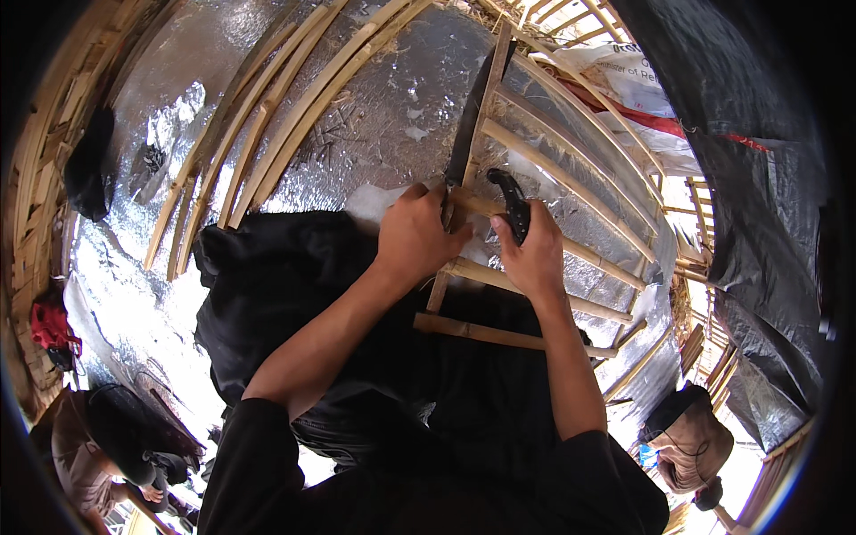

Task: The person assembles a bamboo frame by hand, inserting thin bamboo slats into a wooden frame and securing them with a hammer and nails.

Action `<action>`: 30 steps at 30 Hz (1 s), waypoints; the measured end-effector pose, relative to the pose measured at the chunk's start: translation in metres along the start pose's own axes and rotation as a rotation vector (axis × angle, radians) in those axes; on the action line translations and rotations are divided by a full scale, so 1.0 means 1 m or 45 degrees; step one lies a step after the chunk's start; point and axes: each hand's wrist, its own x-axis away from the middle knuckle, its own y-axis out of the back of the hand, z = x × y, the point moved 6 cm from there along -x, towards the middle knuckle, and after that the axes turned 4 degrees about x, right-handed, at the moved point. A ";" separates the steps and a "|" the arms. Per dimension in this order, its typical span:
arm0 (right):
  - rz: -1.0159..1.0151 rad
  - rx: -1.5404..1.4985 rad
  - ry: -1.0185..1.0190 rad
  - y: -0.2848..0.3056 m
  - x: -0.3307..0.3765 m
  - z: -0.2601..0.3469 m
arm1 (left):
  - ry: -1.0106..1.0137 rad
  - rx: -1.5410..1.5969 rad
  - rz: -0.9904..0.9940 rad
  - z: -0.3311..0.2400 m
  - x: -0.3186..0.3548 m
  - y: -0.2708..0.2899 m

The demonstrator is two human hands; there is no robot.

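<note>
A ladder-like bamboo frame lies in front of me, its slats running right from one long rail. My left hand is closed around the rail where a slat meets it. Upward from that hand runs a long, dark, flat strip beside the rail; I cannot tell whether it is a blade or a strap. My right hand grips a black curved tool handle with light spots like rivets, just right of the joint. The tool's working end cannot be made out. Black cloth covers my lap.
Several loose bamboo strips lie on the silvery floor sheet at the left. A dark tarp hangs at the right. One person is at lower left, another at lower right. A red bag-like item sits far left.
</note>
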 end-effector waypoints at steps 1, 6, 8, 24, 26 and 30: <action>0.004 -0.015 -0.010 0.000 -0.001 0.000 | -0.036 -0.032 -0.017 -0.001 0.001 -0.001; -0.041 -0.055 0.035 0.002 -0.002 0.006 | -0.010 -0.079 0.038 0.004 0.003 -0.005; -0.139 -0.043 0.126 0.011 0.003 0.020 | -0.030 -0.082 0.014 0.003 0.006 -0.006; 0.163 -0.144 -0.079 0.020 0.016 0.035 | -0.148 -0.278 0.126 -0.002 0.013 -0.019; 0.372 0.082 -0.067 -0.008 0.011 0.025 | -0.185 -0.287 0.137 -0.003 0.011 -0.020; 0.195 -0.288 -0.146 0.025 0.008 0.040 | -0.097 -0.291 0.186 -0.004 0.010 -0.018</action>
